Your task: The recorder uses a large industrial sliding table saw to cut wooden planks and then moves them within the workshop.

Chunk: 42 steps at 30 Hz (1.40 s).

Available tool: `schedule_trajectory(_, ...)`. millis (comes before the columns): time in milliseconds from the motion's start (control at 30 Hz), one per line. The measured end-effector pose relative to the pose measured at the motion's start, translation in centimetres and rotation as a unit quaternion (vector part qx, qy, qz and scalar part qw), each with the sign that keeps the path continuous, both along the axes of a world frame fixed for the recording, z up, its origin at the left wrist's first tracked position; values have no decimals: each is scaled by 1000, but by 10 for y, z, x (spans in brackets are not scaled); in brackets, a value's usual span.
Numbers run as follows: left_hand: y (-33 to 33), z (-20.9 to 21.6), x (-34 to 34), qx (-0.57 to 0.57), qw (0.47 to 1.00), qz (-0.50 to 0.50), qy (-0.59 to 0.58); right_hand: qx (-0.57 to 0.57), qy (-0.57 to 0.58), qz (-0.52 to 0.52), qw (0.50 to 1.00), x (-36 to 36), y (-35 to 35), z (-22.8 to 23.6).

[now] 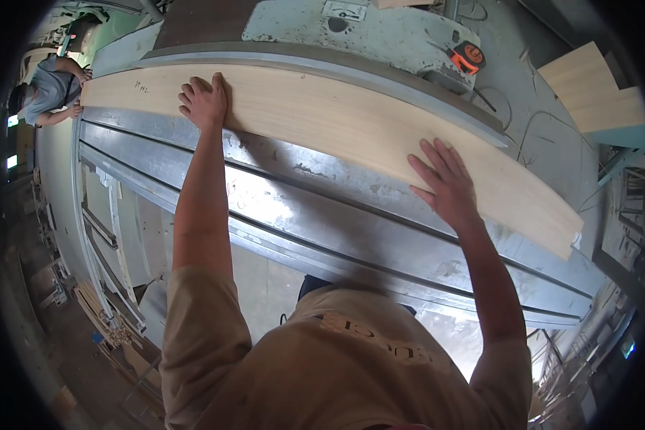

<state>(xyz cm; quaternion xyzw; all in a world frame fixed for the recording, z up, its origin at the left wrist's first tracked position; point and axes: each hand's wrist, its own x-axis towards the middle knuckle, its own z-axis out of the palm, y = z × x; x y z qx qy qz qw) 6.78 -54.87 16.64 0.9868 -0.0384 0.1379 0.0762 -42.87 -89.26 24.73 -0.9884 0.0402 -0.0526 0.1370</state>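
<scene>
Tan shirt (351, 365), pale board (322, 111) running left-right, seemingly straight

I can see a long, pale wooden board (322, 111), dark handwritten marks (142, 89) near its left end, lying flat along the far edge of the grooved metal table (416, 254).

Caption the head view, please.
Left hand and right hand on a pale board, metal table beneath, co-worker at the board's left end.
</scene>
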Motion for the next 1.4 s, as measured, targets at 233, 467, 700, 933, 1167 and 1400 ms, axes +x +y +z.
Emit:
schedule_trajectory(233,-41,10,-59,-12,999,26,24,21,-51,29,998,6,-4,-3)
schedule_trajectory(467,-192,24,-270,-123,990,-19,71,5,-43,28,999,-3,-11,-25)
schedule_trajectory(700,-248,39,-339,-131,989,-37,62,-3,-62,34,997,-3,-11,-28)
schedule_trajectory(933,-241,25,-324,-37,997,-12,63,23,-52,41,998,-51,-47,-23)
schedule_trajectory(1167,-246,17,-316,-14,1000,-25,6,-9,-4,16,1000,-256,-203,-2)
schedule_trajectory(1400,-243,9,-321,-3,1000,-24,1,-42,11,6,999,-296,-224,-2)
